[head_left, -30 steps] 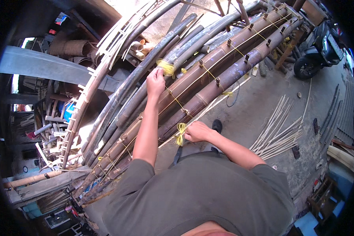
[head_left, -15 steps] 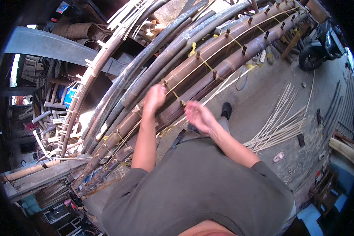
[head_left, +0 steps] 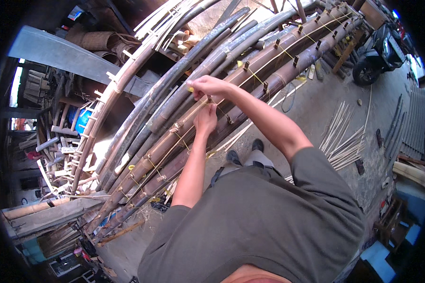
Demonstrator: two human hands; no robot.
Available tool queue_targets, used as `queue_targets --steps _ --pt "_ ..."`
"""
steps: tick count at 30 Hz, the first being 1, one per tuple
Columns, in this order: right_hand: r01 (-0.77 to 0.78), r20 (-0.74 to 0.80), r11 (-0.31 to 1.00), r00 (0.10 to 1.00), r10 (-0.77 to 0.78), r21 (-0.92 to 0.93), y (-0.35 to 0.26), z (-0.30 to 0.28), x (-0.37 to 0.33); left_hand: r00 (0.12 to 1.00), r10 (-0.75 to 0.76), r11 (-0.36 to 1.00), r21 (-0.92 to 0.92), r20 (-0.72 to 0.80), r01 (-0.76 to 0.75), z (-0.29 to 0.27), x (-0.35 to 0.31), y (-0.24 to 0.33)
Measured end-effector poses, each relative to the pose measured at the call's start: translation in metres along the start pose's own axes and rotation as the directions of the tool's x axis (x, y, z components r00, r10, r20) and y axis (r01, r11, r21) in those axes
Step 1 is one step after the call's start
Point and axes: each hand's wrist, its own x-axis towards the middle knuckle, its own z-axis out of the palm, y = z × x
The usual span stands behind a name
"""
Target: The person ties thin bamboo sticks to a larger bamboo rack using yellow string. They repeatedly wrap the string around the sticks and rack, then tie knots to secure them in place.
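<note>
Two long brown bamboo poles [head_left: 231,84] run side by side before me, set with short upright pegs. A thin yellowish strip [head_left: 256,75] criss-crosses between them from peg to peg. My left hand [head_left: 205,119] is closed at the far pole, right beside a peg [head_left: 209,99]; what its fingers pinch is hidden. Past it, my right hand [head_left: 208,87] reaches over the far pole, fingers closed, with a bit of yellow strip [head_left: 190,88] showing at the fingertips. A second peg [head_left: 229,119] stands on the near pole, to the right of my left hand.
More dark bamboo poles [head_left: 174,101] lie beyond, next to a curved pole with light pegs [head_left: 109,89]. Thin split sticks [head_left: 337,141] are spread on the concrete floor at right. A motorbike [head_left: 380,59] stands at far right. Wood scraps [head_left: 63,151] pile up at left.
My right hand has swung up and left, from the near pole across to beyond the far pole. My left hand has shifted right and slightly nearer, and the view has moved a little.
</note>
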Motion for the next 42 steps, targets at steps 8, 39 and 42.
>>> queue_targets --steps 8,39,42 --pt "0.26 0.112 0.708 0.962 -0.25 -0.657 0.114 0.061 -0.147 0.998 -0.059 0.994 -0.086 0.03 0.061 0.004 0.005 -0.005" --pt "0.348 -0.443 0.924 0.861 -0.25 0.155 0.004 0.307 -0.024 0.971 0.232 0.97 -0.064 -0.062 -0.235 -0.043 -0.076 -0.229" --pt "-0.089 -0.19 0.365 0.949 -0.251 -0.927 0.018 0.244 0.042 0.964 0.266 0.956 -0.124 -0.011 -0.265 -0.06 -0.068 -0.189"
